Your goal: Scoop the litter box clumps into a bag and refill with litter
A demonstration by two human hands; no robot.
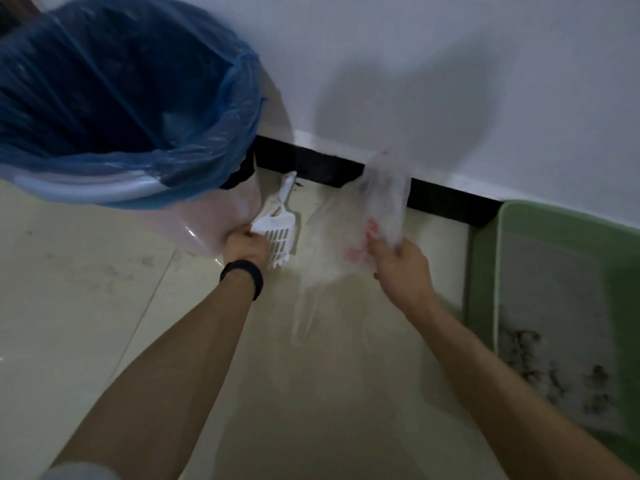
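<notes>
Two hands: left hand (246, 244) fingers grip one scoop (277, 230); right hand (403, 271) pinches one bag (382, 199).

White slotted scoop (277, 233) on floor; green litter box (568, 306) rightward.

Non-task items: pale pink waste bin (207, 223) lined with a blue plastic liner (121, 98), upper left; glossy cream tiled floor (86, 306); white wall (450, 64) above a black skirting board (329, 168); black wristband (242, 275).
</notes>
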